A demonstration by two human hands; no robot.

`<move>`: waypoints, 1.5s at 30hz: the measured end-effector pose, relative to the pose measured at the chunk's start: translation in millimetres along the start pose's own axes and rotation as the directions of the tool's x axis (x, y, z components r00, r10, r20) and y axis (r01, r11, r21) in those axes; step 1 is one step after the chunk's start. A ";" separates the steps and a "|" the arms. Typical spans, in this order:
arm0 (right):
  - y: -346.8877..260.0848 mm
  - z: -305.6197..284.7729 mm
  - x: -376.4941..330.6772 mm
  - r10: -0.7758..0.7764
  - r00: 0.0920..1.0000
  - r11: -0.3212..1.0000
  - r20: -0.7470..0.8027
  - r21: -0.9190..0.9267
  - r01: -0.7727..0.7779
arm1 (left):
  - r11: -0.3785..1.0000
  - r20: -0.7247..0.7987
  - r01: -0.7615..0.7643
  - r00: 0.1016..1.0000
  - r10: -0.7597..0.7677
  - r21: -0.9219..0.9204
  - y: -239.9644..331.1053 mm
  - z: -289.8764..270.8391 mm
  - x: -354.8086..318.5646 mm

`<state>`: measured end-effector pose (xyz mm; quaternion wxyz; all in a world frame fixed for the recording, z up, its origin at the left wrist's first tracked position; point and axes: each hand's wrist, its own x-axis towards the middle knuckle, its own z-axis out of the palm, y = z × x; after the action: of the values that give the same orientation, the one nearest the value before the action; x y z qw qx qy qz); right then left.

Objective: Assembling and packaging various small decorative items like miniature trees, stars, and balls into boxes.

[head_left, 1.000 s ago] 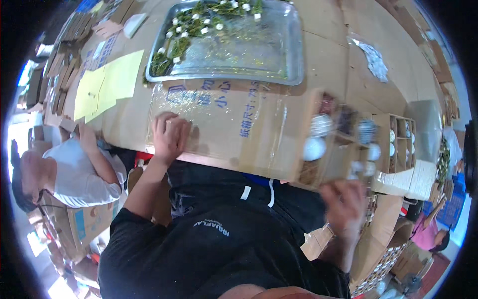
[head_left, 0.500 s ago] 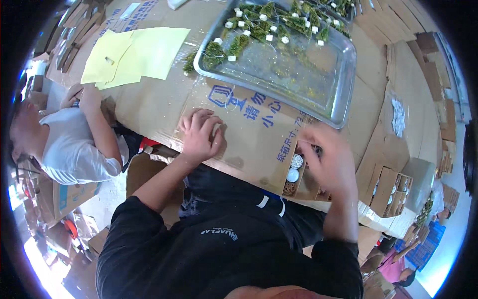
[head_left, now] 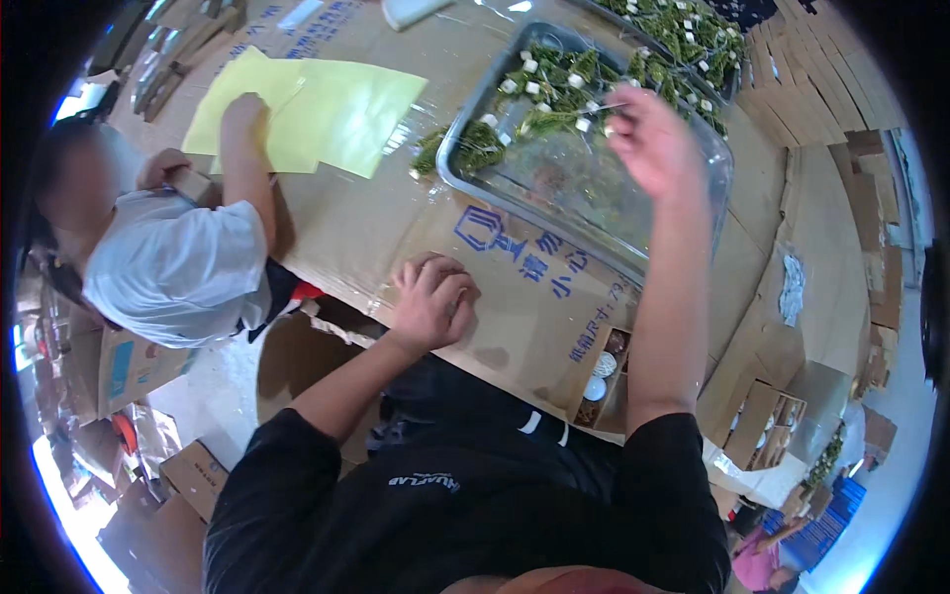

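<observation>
My left hand (head_left: 435, 302) rests on the cardboard sheet (head_left: 505, 342), fingers loosely bent and apart, holding nothing. Over the grey tray (head_left: 584, 235), my right hand (head_left: 653, 144) has its fingertips pinched on the thin stem of a green sprig (head_left: 554, 121); the hand is slightly blurred. Several such sprigs, tipped with small white cubes, lie in the tray's far half. By the near edge of the sheet, below my right forearm, stands a small divided box (head_left: 615, 381) with white and brown balls in one row. My forearm is close beside it.
At left a co-worker (head_left: 188, 257) reaches onto yellow sheets (head_left: 307, 109). A second box of balls (head_left: 764, 426) stands at right beside a clear plastic container (head_left: 816, 391). Stacked cardboard (head_left: 807, 74) rises at the far right. A crumpled white piece (head_left: 792, 287) lies on the cardboard.
My right hand has moved from the small box up and away to the sprigs in the tray. My left hand stays on the cardboard. The co-worker's arm has reached onto the yellow sheets.
</observation>
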<state>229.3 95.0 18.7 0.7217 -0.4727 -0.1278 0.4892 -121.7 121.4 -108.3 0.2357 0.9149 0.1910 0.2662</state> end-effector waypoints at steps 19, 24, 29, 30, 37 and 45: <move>-30.4 -114.0 109.6 -0.640 0.746 -0.092 -0.187 -0.944 -0.315 | 0.999 0.033 -0.044 0.998 0.045 -0.024 1.6 3.7 10.7; -39.7 -92.2 59.1 -0.805 0.578 0.086 -0.134 -0.990 -0.110 | 1.000 -0.004 -0.027 1.000 0.027 -0.002 1.2 6.5 2.0; -65.9 -80.0 -25.7 -0.585 0.773 0.698 -0.244 -0.637 0.328 | 0.999 0.060 -0.040 0.997 0.038 0.029 6.8 7.0 2.9; -67.4 -67.7 -47.6 -0.598 0.782 0.678 -0.177 -0.631 0.376 | 0.999 0.061 -0.046 0.997 0.045 0.026 8.5 6.2 3.6; -52.4 -55.4 -165.7 -0.349 0.937 0.368 0.029 -0.915 0.165 | 0.976 -0.047 -0.115 0.993 0.108 -0.185 44.1 13.2 17.4; -38.0 -73.3 -274.1 -0.182 0.970 0.454 0.158 -0.862 0.226 | 0.816 0.198 -0.179 0.921 0.335 -0.550 212.8 57.7 114.3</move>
<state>165.1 -175.3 87.4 0.4307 -0.7442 -0.4297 0.2757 49.0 -16.9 7.4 0.4614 0.8622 -0.0510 0.2028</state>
